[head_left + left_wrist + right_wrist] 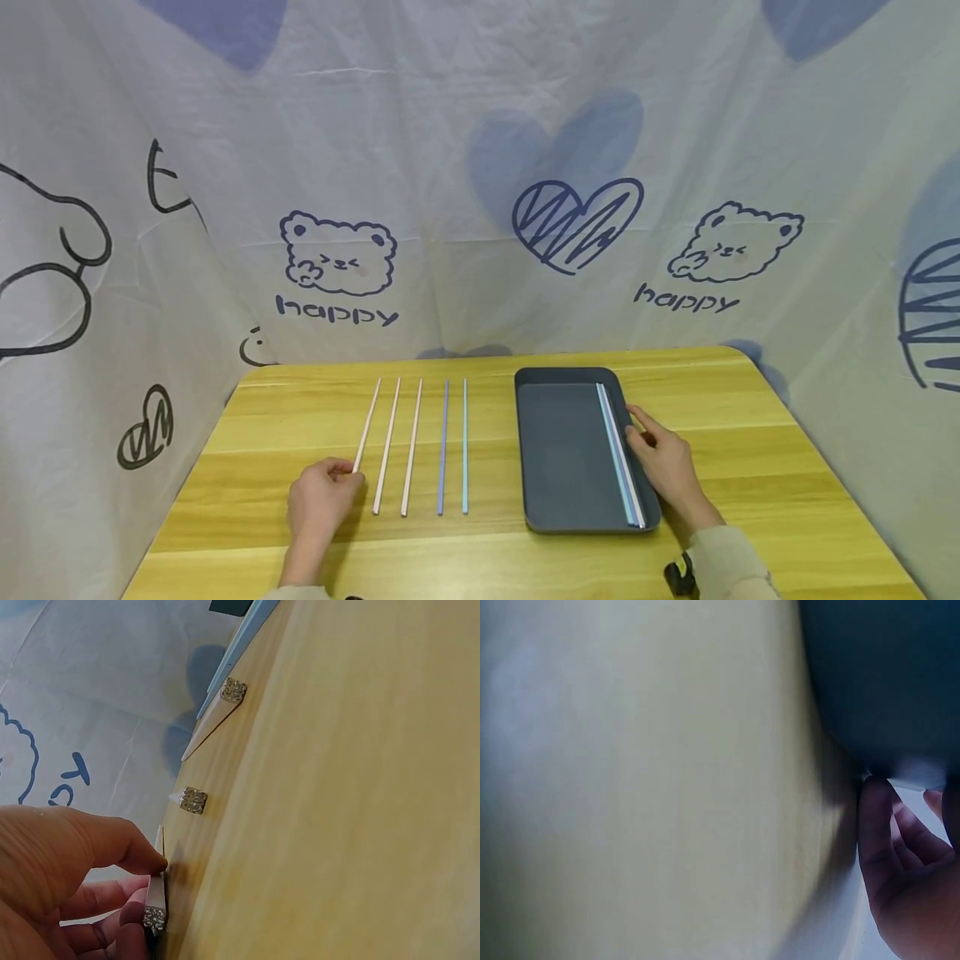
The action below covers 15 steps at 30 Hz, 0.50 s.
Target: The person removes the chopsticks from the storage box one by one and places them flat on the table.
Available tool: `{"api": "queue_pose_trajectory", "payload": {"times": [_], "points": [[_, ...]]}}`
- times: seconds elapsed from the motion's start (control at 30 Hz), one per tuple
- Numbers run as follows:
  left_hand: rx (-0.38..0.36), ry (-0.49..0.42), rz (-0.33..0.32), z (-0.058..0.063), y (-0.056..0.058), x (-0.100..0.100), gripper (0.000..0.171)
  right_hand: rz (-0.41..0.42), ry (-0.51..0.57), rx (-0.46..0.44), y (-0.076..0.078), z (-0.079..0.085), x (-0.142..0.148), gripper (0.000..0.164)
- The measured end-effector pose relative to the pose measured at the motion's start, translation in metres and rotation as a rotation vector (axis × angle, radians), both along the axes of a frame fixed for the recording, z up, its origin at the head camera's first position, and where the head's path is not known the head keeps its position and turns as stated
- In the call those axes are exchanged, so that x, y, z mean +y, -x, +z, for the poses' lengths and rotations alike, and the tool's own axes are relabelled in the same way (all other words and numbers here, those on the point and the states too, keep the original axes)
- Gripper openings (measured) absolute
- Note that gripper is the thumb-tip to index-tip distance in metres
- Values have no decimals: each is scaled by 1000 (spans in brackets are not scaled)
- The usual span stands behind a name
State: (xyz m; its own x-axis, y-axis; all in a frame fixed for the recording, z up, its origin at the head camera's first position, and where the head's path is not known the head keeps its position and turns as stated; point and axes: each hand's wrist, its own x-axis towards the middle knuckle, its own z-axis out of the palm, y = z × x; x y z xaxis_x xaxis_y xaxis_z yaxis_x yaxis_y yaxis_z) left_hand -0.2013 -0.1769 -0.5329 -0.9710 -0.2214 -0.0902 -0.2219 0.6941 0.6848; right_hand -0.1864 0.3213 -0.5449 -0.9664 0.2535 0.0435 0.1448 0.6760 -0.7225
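My left hand pinches the near part of the leftmost pale pink chopstick between thumb and fingers. In the left wrist view, the square patterned end of that chopstick sticks out below the thumb. Two more pale pink chopsticks lie to its right, then a blue chopstick and a light blue chopstick. My right hand touches the right side of a dark grey tray with its fingers. Inside the tray, light blue, blue and whitish chopsticks lie together along the right wall.
All of this is on a yellow wood-grain table with rounded far corners. A pale curtain printed with hearts and bears hangs behind the table and along both sides.
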Motion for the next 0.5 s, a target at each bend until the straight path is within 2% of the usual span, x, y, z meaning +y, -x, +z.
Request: {"api": "queue_pose_trajectory", "payload": {"times": [0.33,0.5], "points": [[-2,8,-3,0,1,0,28,-5,4,2,0,-1,1,49],[34,23,18,4,2,2,29,-6,3,15,0,-1,1,48]]}}
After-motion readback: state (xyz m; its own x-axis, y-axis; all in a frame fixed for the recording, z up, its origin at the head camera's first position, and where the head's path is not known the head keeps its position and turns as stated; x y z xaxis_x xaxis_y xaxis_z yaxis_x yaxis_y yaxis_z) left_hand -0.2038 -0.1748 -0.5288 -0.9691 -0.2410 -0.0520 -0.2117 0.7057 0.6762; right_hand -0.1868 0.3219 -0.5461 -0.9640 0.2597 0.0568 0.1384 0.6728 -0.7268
